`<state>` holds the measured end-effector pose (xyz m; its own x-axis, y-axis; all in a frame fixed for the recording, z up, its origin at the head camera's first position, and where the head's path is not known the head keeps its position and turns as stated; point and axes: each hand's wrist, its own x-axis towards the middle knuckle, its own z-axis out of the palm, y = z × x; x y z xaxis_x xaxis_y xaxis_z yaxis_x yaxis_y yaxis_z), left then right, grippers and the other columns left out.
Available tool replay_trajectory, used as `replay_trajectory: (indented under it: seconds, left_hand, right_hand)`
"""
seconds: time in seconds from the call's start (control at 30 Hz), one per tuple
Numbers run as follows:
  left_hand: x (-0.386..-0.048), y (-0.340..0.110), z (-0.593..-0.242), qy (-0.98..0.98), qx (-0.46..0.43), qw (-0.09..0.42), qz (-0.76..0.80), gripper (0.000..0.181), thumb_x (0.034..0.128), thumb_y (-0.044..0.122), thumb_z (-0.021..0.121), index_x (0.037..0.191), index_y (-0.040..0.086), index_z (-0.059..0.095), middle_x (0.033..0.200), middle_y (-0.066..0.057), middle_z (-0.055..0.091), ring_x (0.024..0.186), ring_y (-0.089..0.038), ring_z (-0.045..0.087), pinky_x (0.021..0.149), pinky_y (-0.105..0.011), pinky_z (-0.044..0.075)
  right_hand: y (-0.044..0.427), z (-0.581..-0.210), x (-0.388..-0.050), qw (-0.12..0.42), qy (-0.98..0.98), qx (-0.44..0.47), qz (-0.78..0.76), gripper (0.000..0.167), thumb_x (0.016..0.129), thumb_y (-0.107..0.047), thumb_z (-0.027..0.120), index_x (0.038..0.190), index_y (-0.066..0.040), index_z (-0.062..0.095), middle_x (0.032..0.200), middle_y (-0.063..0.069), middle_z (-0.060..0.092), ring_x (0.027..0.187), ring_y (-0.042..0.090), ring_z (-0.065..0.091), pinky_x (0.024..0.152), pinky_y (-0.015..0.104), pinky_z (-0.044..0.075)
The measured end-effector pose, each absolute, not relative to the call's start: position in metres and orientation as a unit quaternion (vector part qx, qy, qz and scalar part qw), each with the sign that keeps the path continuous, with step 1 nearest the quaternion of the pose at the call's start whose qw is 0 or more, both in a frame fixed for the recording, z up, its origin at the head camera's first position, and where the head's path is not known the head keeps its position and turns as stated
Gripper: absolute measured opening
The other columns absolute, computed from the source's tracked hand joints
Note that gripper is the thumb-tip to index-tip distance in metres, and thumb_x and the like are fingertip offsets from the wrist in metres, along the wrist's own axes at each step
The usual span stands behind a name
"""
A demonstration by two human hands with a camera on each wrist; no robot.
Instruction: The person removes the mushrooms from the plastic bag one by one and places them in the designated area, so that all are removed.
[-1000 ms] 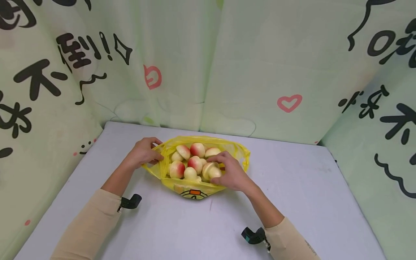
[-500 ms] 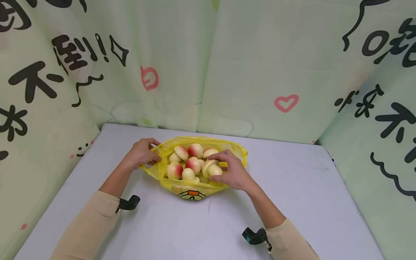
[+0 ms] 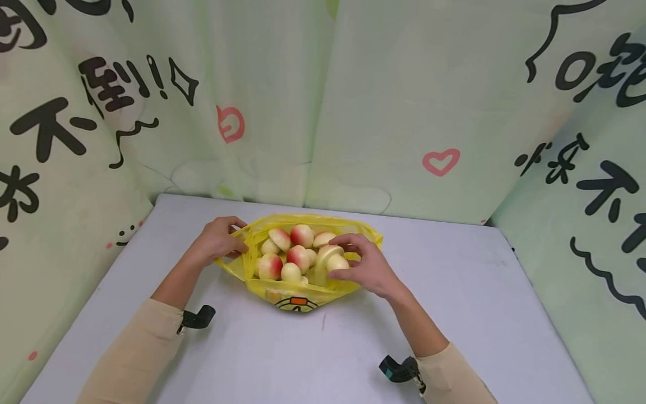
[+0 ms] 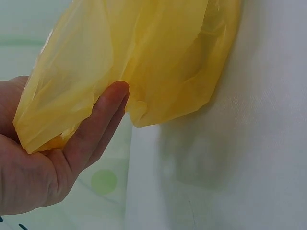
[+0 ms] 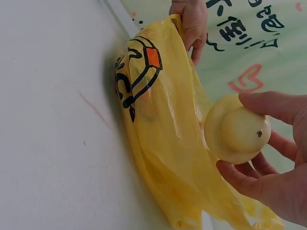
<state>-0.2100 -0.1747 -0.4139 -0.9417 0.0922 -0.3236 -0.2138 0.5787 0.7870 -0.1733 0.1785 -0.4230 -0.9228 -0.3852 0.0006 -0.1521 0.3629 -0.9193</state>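
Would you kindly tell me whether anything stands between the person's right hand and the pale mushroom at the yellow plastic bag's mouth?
Nothing visible does: the right hand grips the pale mushroom directly, and the right wrist view shows nothing between them. The yellow plastic bag does not cover it there.

Wore a creased beige left sleeve (image 3: pixel 133 350) and a matching right sleeve (image 3: pixel 451 373). Carried a bent black left device (image 3: pixel 199 317) near one cuff and a similar right device (image 3: pixel 402 371) near the other, with a small teal patch (image 3: pixel 388 373) and pale metallic-looking bits (image 3: pixel 420 385). Showed a bare left hand (image 3: pixel 220 239) and bare right hand (image 3: pixel 370 267).
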Motion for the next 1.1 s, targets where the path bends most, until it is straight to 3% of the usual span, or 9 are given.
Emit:
replay_trajectory:
  seconds: [0.4, 0.9, 1.1]
  left_hand:
    - [-0.209, -0.177, -0.413, 0.872, -0.032, 0.169, 0.459, 0.058, 0.0887, 0.002, 0.076, 0.142, -0.004, 0.053, 0.125, -0.027, 0.059, 0.089, -0.027, 0.072, 0.076, -0.031, 0.064]
    - [-0.215, -0.18, -0.411, 0.874, -0.032, 0.172, 0.453, 0.059, 0.0887, 0.002, 0.075, 0.143, -0.003, 0.052, 0.124, -0.026, 0.058, 0.092, -0.028, 0.071, 0.077, -0.032, 0.064]
    - [-0.216, -0.181, -0.413, 0.873, -0.029, 0.173, 0.454, 0.059, 0.0886, 0.002, 0.076, 0.143, -0.003, 0.052, 0.121, -0.025, 0.058, 0.089, -0.026, 0.072, 0.076, -0.032, 0.064]
  right_hand:
    - [0.188, -0.416, -0.169, 0.094, 0.786, -0.154, -0.591, 0.055, 0.079, -0.006, 0.089, 0.128, -0.011, 0.065, 0.134, 0.01, 0.059, 0.121, 0.032, 0.057, 0.093, 0.029, 0.059]
    - [0.212, -0.408, -0.165, 0.052, 0.761, -0.148, -0.629, 0.056, 0.08, 0.0, 0.086, 0.13, -0.005, 0.062, 0.132, 0.012, 0.058, 0.118, 0.03, 0.057, 0.084, 0.024, 0.058]
    - [0.225, -0.405, -0.165, 0.04, 0.751, -0.129, -0.646, 0.059, 0.081, 0.005, 0.084, 0.134, -0.002, 0.058, 0.133, 0.01, 0.056, 0.12, 0.027, 0.056, 0.088, 0.025, 0.059]
